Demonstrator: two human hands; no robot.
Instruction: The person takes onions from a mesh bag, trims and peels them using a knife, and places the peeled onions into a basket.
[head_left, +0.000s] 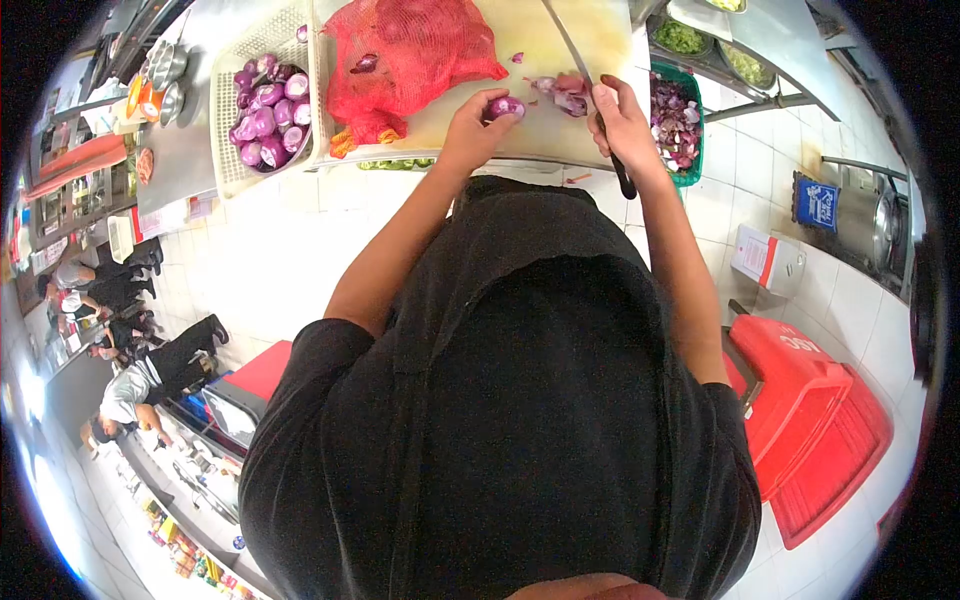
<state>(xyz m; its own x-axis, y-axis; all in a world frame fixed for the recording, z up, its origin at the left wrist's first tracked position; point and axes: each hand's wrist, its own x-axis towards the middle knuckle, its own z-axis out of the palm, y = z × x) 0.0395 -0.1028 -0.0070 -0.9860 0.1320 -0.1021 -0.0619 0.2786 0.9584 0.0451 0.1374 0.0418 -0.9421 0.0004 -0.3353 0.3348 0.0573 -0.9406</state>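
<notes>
Between the fingers and thumb of my left hand (477, 130) is a purple onion (505, 107), just above the cutting board (560, 138). My right hand (622, 122) grips a long knife (572, 42), its blade pointing toward the far side and its dark handle end showing below the palm. Onion skins and scraps (562, 92) lie on the board between the two hands. A red mesh bag (400, 60) rests on the board to the left of my left hand. Beyond it stands a cream plastic basket (226, 120) with several peeled purple onions (268, 112).
Right of the board, a green crate (690, 178) holds onion skins. Metal trays of chopped greens (680, 38) sit at the upper right. A red plastic bin (800, 400) stands on the tiled floor to the right. Other people (140, 385) are at the far left.
</notes>
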